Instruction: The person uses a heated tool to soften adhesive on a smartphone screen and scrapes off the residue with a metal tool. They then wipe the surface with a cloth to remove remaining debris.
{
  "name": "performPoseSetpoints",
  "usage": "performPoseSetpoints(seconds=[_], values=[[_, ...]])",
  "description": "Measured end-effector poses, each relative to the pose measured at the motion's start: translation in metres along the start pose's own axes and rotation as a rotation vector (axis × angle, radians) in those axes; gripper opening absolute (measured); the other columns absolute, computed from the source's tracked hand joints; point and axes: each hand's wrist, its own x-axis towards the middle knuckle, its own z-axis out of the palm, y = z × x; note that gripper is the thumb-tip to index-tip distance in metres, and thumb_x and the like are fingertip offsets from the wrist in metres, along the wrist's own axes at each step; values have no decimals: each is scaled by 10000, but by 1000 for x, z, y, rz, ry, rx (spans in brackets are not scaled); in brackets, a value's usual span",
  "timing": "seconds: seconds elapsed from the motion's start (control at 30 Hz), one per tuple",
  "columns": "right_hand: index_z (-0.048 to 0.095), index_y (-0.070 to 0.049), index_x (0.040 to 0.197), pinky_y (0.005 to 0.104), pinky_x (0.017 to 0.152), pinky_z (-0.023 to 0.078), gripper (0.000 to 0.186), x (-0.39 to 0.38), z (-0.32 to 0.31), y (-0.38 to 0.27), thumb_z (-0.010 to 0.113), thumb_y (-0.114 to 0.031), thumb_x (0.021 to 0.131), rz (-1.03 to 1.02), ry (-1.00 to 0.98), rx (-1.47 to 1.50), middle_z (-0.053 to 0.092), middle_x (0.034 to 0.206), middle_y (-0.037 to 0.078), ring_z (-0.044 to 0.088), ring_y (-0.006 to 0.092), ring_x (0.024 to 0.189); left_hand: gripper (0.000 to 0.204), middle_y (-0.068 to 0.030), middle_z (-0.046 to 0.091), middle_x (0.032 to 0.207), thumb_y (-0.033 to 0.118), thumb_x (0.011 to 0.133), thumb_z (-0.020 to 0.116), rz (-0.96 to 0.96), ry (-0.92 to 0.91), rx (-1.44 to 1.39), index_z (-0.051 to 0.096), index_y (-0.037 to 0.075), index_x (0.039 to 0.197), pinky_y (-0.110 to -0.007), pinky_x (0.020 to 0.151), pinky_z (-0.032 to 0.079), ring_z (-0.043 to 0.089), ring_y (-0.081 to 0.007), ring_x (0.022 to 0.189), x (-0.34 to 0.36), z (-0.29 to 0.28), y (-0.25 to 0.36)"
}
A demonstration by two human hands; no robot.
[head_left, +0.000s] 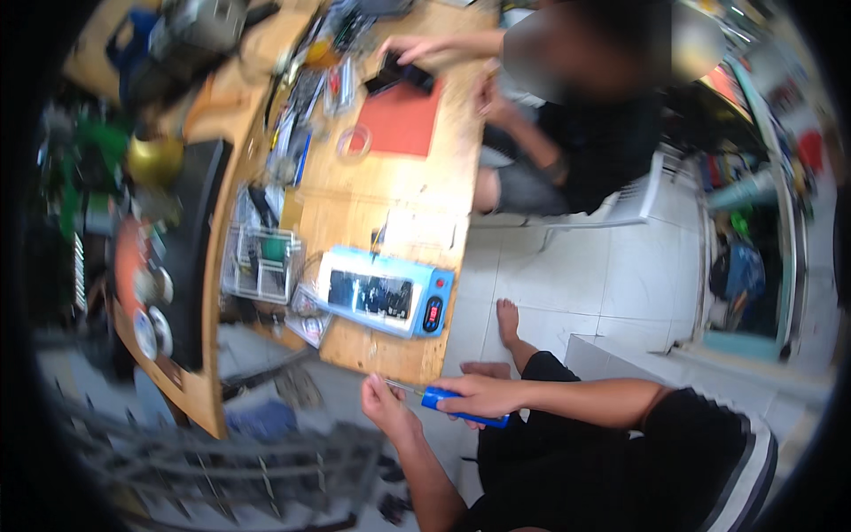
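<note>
My right hand (483,395) is wrapped around the blue handle of a screwdriver (434,398), held level over my lap just off the table's near end. Its thin metal shaft points left. At the shaft's far end, the fingertips of my left hand (390,415) are pinched together on the tip; anything smaller between them is too blurred to make out. Beyond both hands, a light-blue heating-plate-like device (434,277) with a small red display stands on the table. A dark phone-like panel (370,294) lies on its white top.
The wooden table (390,356) runs away from me. Clear plastic boxes (266,257) stand left of the device; a tape roll (354,142), an orange-red mat (403,120) and scattered tools lie farther off. Across, a seated co-worker's hand (412,49) touches a black object (399,75).
</note>
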Motion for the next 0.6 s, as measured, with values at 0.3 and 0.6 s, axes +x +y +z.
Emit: performPoseSetpoints(seconds=[0.3,0.6], values=[[537,5,1282,420,630,568,426,-18,48,-25,579,-338,1033,-29,334,-633,695,757,126,701,265,645,283,38,436,722,234,1124,533,-165,-110,-132,547,65,897,-265,538,365,415,-86,608,23,-13,-2],[510,27,1296,440,652,581,511,-40,36,-13,664,-311,946,-227,505,-480,724,832,211,742,314,706,271,-45,578,906,105,1068,595,-141,-47,-51,512,12,1309,-279,649,493,525,-114,733,78,-33,21]])
